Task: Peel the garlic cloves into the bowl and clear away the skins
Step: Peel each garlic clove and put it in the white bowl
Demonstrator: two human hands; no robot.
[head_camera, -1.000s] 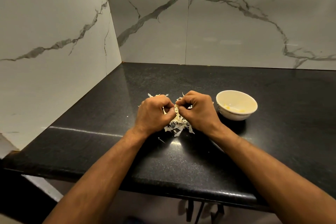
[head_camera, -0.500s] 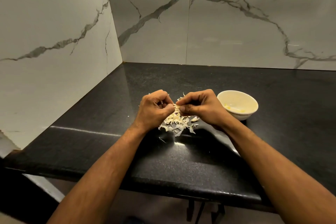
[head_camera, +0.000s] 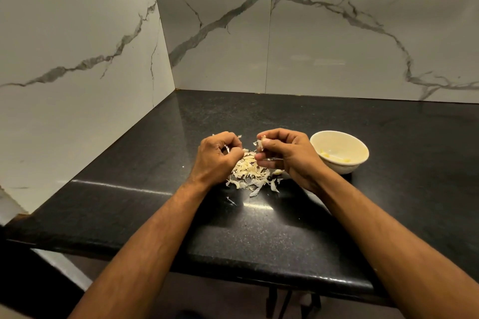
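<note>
The right hand (head_camera: pixel 287 155) pinched a garlic clove (head_camera: pixel 262 143) above the skin pile (head_camera: pixel 252 172), just beside the bowl (head_camera: pixel 339 154), so scraps fell together, while the left hand (head_camera: pixel 217 156), fingers curled, perhaps gripped a skin shred.

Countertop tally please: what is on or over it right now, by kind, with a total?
Bowl, cream, with a few peeled pieces inside: 1
Pile of garlic skins: 1
Garlic clove pinched in the right hand: 1
Hands over the pile, counting the left hand: 2
Total: 5
</note>
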